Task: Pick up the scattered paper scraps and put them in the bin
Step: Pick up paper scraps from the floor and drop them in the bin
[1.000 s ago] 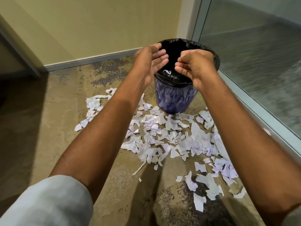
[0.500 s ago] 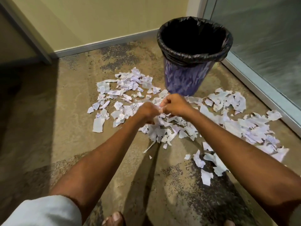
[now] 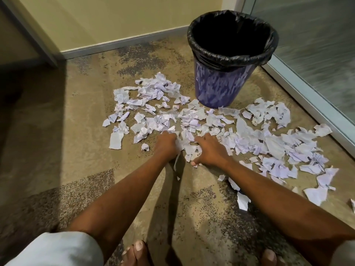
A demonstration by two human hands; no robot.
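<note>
**Carpeted corner, yellow wall, frosted glass**

A pale yellow wall point(image 3: 119, 20) runs along the carpet's far edge, footed by a grey baseboard point(image 3: 123, 45). The carpet point(image 3: 76, 116) is tan with mottled dark grey patches, thickest near the baseboard and along the near edge. On the right, a frosted glass panel point(image 3: 317, 35) sits in a silver frame point(image 3: 309, 100) that meets the carpet. At far left a grey post point(image 3: 30, 31) slants down. Shadow point(image 3: 21, 135) covers the carpet's left edge.
</note>
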